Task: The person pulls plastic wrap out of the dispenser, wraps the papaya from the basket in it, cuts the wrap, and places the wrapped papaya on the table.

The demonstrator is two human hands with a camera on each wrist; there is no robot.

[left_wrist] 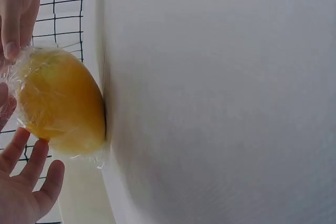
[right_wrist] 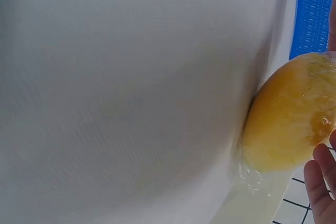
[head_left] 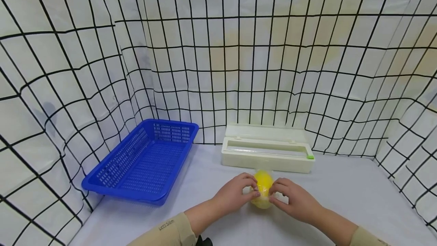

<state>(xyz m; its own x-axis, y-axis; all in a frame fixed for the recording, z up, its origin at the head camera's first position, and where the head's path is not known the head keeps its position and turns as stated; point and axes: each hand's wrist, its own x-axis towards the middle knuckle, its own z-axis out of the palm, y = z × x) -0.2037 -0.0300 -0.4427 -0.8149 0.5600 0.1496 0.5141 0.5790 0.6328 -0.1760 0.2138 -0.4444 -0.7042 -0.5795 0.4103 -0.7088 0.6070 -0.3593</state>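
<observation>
A yellow, mango-like fruit (head_left: 264,181) stands on the white table, wrapped in clear cling film (left_wrist: 31,72). In the head view, my left hand (head_left: 236,190) is at its left side, thumb and fingertips pinching the film. From the right, my right hand (head_left: 296,199) pinches the film with bent fingers. The left wrist view shows film bunched at the fingertips on the fruit's near face. Loose film sticks out at its base. Only some fingers (right_wrist: 319,179) of my right hand show in the right wrist view; its thumb is hidden there.
Right behind the fruit is an off-white cling film dispenser (head_left: 266,162) with its lid raised, a roll inside and a green slider at its right end. A blue plastic basket (head_left: 160,196) sits to the left. Black wire grid (head_left: 239,44) walls the table's back and sides.
</observation>
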